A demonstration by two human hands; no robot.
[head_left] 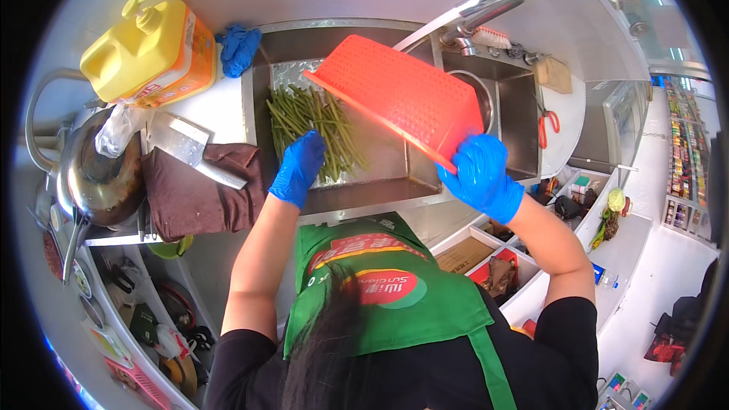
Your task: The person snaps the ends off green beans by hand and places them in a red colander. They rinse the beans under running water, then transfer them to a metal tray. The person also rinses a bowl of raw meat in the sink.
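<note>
My right hand (483, 173), in a blue glove, grips the near corner of a red perforated plastic basket (407, 97). The basket is tipped on its side above the steel sink (376, 189), its opening facing the sink's left part. A heap of long green vegetable stalks (313, 125) lies on the wet sink bottom. My left hand (302, 165), gloved in blue too, is over the near left side of the heap with its fingers bent at the stalks. Whether it holds any of them is hidden.
A chrome faucet (467, 17) arches behind the basket. On the left are a cleaver (182, 142) on a brown cloth (219, 205), a wok (102, 171) and a yellow pump jug (148, 57). Red-handled scissors (548, 125) lie to the right. A metal bowl (484, 99) sits partly behind the basket.
</note>
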